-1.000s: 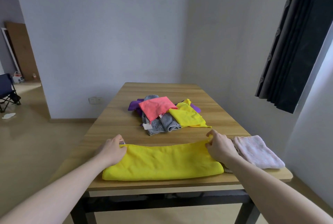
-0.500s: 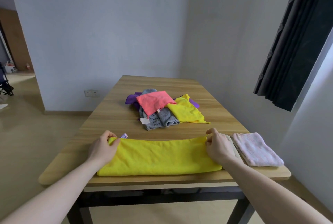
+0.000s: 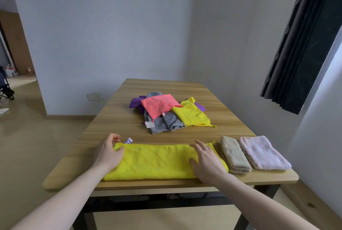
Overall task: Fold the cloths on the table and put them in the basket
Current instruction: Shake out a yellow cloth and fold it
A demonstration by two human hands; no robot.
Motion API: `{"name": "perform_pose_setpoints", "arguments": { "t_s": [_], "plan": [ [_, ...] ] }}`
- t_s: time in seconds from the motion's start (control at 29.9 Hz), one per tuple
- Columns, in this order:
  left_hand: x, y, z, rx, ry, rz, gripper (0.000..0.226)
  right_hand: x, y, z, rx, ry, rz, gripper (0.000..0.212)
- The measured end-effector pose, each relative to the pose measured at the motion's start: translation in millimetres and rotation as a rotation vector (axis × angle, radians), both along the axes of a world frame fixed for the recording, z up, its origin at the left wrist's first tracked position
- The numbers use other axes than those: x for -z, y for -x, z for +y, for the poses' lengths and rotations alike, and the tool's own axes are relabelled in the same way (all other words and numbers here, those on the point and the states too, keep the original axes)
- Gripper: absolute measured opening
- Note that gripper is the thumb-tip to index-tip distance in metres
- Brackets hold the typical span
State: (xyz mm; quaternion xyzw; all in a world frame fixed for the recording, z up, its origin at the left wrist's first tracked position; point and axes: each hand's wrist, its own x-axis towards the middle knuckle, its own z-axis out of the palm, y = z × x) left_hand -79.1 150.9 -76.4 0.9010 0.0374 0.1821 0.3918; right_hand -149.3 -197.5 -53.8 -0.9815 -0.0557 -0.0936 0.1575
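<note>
Yellow cloth (image 3: 159, 161), folded lengthwise, is laid along the table's (image 3: 118, 129) near edge; its left end is pinched by the left hand (image 3: 108, 153), its right end pressed under the flat, spread right hand (image 3: 207, 163). A small tag (image 3: 128, 140) is shown at its far left corner, print unreadable.

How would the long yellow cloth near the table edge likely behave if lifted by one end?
The yellow cloth would probably droop and unfold: it lies soft and creased. Likely light, being thin fabric. Its fuzzy weave probably grips the table, not slides.
</note>
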Motion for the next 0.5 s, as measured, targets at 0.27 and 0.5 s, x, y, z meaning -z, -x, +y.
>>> {"name": "perform_pose_setpoints", "arguments": {
  "t_s": [0.27, 0.5],
  "plan": [
    [-1.4, -6.4, 3.9, -0.054, 0.021, 0.043, 0.017, 18.1, -1.5, -4.5, 0.089, -0.006, 0.095, 0.067],
    [-1.2, -13.2, 5.3, -0.134, 0.061, 0.077, 0.019, 20.4, 0.0, -4.6, 0.095, -0.008, 0.094, 0.068]
  ]
}}
